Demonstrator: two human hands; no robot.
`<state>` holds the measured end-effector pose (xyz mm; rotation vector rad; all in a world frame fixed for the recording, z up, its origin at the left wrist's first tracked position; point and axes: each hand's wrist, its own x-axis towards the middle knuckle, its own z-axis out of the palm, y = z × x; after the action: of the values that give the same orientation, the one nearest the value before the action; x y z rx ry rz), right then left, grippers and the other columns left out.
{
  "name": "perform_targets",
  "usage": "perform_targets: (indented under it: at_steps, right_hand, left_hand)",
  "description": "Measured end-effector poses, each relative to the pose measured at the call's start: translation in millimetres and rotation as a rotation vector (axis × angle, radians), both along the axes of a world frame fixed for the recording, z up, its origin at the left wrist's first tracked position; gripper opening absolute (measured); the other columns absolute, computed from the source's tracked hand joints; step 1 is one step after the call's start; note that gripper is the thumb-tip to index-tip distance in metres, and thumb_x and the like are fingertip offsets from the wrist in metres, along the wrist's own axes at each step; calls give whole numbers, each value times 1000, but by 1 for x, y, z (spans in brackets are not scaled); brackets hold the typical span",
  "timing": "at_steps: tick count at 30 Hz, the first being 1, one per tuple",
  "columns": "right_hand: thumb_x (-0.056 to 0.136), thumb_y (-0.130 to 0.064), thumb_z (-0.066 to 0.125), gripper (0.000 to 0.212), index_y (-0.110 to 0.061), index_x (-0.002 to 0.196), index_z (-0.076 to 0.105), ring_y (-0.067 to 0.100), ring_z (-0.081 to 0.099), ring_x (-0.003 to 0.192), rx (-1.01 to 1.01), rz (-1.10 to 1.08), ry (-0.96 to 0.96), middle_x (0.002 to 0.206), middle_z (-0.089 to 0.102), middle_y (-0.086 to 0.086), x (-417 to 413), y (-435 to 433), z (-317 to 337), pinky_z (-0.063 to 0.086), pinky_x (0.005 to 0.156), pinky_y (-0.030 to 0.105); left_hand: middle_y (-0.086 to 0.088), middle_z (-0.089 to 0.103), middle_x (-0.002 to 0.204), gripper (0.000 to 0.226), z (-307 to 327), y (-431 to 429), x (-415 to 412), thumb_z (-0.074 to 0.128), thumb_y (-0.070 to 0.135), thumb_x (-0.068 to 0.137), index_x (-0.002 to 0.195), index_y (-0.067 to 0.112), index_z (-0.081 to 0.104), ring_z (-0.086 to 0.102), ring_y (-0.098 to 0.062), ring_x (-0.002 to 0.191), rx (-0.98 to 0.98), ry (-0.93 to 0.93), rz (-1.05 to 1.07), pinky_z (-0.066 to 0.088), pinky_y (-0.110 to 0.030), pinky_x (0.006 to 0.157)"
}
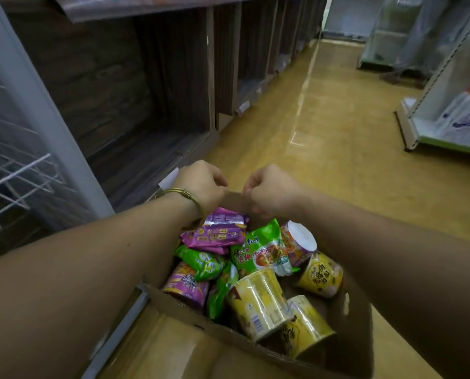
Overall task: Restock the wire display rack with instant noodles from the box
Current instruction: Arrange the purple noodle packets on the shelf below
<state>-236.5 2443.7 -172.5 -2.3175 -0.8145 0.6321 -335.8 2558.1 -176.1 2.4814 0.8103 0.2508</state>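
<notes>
both fists, left hand (203,184) and right hand (269,191), seemingly grip the box (346,348) far rim.

I see the cardboard box (179,306) at 6 o'clock, noodle packets (217,232) in its L half, noodle cups (258,305) in its R. Wire rack (15,170) at 9, wooden shelving (146,77) at 11, aisle floor (324,127) toward 1.

One cardboard box (346,348) – three yellow noodle cups (258,305), one cup with white lid (296,242), three green packets (261,250), two purple packets (217,231).
</notes>
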Motion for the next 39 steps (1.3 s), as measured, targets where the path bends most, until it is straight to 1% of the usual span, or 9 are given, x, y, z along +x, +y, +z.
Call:
perform_targets:
  at_steps: [3,6,11,14,18,22,28,33,39]
  right_hand:
    - [90,-12,62,7,-8,86,67,32,71,80,-12,23,17,82,70,15,10,12,-28,61,76,49]
    - [90,-12,63,8,-7,86,68,34,71,80,-36,63,5,85,71,18,19,22,-55,60,77,50]
    - [92,-17,64,6,-13,94,67,24,66,81,-116,153,-67,86,70,8,30,31,-91,51,65,30]
    - [90,-20,66,14,-10,100,67,25,66,83,-150,196,-83,90,70,7,34,37,-115,51,66,30]
    - [89,-25,69,29,-14,115,64,21,62,90,-175,226,-61,107,68,6,37,43,-141,48,72,28]
    - [90,-27,69,47,-17,134,57,23,62,105,-196,262,-67,124,65,7,40,47,-159,47,80,27]
    - [90,-25,68,50,-16,137,54,26,61,113,-257,356,-168,129,63,10,44,57,-178,52,93,35]
    - [86,-25,72,63,-16,143,46,29,37,136,-382,483,-321,142,47,9,47,62,-199,41,109,42]
    - [90,-5,59,43,-11,131,50,32,41,132,-506,516,-434,134,50,11,41,60,-204,46,101,43]
  left_hand:
    - [1,71,100,17,-28,9,7,63,19,90,100,21,76,57,-13,88,-12,50,20,41,-23,75]
    - [2,73,103,18,-56,16,12,64,20,88,102,22,76,63,-16,97,-38,78,61,43,-21,80]
    - [3,72,110,24,-96,23,17,66,22,87,110,24,74,63,-19,106,-87,128,129,48,-26,92]
    - [3,72,113,26,-117,25,20,67,23,88,114,23,72,64,-17,106,-130,152,159,48,-26,93]
    - [3,72,110,22,-141,30,23,67,22,88,109,22,74,64,-15,101,-187,165,199,44,-20,84]
    - [2,70,119,31,-159,35,26,68,17,89,120,20,69,63,-15,108,-234,161,213,47,-26,94]
    - [1,67,126,43,-181,41,31,65,10,89,131,21,62,62,-17,114,-273,151,219,49,-36,102]
    - [0,67,124,45,-192,46,31,66,9,88,130,24,63,64,-19,110,-303,139,236,51,-36,97]
    - [2,67,123,42,-196,51,27,70,11,86,127,20,65,63,-18,110,-316,128,257,50,-34,99]
